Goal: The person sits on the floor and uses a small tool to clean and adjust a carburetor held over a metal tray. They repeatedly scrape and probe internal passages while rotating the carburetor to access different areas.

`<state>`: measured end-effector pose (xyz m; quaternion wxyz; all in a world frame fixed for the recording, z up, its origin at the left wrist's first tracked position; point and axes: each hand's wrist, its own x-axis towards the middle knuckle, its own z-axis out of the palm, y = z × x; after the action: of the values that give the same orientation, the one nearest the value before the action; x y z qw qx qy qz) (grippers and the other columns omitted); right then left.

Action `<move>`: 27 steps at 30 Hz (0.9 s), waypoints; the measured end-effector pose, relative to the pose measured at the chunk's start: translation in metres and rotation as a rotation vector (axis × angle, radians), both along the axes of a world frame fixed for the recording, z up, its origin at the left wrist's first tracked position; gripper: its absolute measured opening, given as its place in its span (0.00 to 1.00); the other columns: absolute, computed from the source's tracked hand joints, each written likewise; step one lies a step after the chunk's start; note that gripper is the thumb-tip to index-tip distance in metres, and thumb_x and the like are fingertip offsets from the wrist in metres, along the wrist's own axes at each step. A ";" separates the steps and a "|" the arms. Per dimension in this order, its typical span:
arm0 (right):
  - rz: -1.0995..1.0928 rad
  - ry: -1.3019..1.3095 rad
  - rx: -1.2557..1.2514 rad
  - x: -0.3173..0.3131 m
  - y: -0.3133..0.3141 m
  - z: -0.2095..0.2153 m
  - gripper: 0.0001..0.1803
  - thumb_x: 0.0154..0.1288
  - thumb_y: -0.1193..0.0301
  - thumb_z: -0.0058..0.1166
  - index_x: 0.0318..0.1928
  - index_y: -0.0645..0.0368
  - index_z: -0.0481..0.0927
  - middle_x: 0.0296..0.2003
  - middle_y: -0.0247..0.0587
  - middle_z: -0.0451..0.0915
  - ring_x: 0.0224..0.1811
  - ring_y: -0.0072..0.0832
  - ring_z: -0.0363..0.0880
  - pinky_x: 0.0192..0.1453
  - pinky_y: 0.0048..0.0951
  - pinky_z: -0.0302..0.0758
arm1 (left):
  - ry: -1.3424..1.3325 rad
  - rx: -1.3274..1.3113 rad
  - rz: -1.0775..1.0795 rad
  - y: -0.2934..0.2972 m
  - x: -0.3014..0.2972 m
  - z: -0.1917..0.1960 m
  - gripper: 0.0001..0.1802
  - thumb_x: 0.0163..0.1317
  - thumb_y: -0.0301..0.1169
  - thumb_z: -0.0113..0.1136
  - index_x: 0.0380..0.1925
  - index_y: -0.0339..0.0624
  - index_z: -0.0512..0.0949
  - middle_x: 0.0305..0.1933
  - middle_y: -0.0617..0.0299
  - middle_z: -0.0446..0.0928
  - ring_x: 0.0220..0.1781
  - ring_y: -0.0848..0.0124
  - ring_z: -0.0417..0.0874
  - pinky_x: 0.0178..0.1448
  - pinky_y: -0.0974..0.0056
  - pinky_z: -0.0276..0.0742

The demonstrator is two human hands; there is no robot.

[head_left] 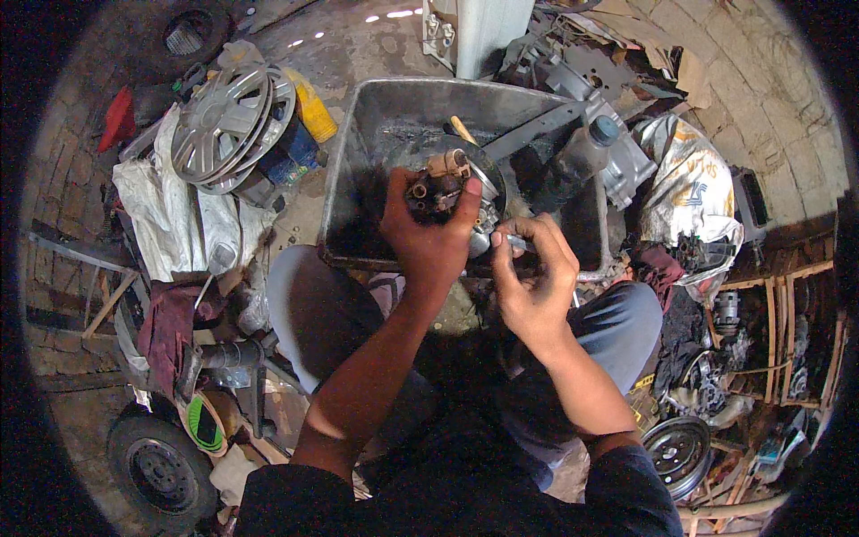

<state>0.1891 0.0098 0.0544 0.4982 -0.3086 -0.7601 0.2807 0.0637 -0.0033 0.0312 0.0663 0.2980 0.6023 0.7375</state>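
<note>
Over the near side of a grey tub (333,192), my left hand (429,242) is closed round a carburetor-like metal part (438,192). The part has a brownish round top, small round openings and silvery pieces on its right side. Just right of it, my right hand (541,277) pinches a small greyish piece (514,242) between thumb and forefinger; its kind is too small to tell. That piece is close to the part's silvery lower end, and I cannot tell whether they touch. Behind my left hand, a round bowl-like thing in the tub is partly hidden.
Inside the tub are a yellow-handled tool (463,131), a long flat metal bar (532,130) and a dark plastic bottle (582,157). Wheel covers (219,130) and a yellow container (310,106) stand left. A white sack (689,179) lies right. A tyre (161,470) rests lower left.
</note>
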 end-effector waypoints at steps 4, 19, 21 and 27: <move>-0.041 -0.053 0.025 0.001 0.006 -0.001 0.08 0.59 0.85 0.63 0.39 0.66 0.81 0.32 0.47 0.78 0.30 0.36 0.77 0.35 0.34 0.74 | 0.029 -0.028 0.018 0.000 -0.001 -0.001 0.23 0.54 0.37 0.81 0.39 0.38 0.75 0.34 0.60 0.81 0.35 0.71 0.81 0.41 0.62 0.78; -0.032 -0.031 0.081 -0.001 0.004 -0.002 0.07 0.59 0.84 0.63 0.38 0.65 0.80 0.31 0.46 0.78 0.29 0.38 0.76 0.34 0.35 0.72 | -0.029 -0.019 0.005 0.001 -0.001 -0.004 0.27 0.51 0.40 0.83 0.39 0.38 0.75 0.34 0.60 0.81 0.36 0.71 0.80 0.43 0.61 0.78; -0.026 -0.039 0.033 0.000 0.000 -0.002 0.07 0.59 0.84 0.62 0.38 0.65 0.80 0.31 0.47 0.78 0.30 0.39 0.76 0.35 0.36 0.72 | -0.003 -0.015 0.014 0.001 -0.004 -0.007 0.27 0.51 0.40 0.83 0.39 0.38 0.75 0.34 0.60 0.81 0.36 0.71 0.80 0.43 0.62 0.78; -0.011 -0.058 0.026 0.002 0.002 -0.001 0.06 0.60 0.84 0.62 0.38 0.65 0.81 0.31 0.48 0.79 0.30 0.38 0.77 0.34 0.35 0.73 | -0.068 -0.037 -0.016 -0.001 -0.001 0.003 0.28 0.52 0.40 0.82 0.42 0.36 0.76 0.37 0.58 0.82 0.37 0.70 0.81 0.44 0.62 0.79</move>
<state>0.1913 0.0122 0.0537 0.4814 -0.3143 -0.7761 0.2590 0.0629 -0.0038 0.0338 0.0978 0.2764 0.6109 0.7354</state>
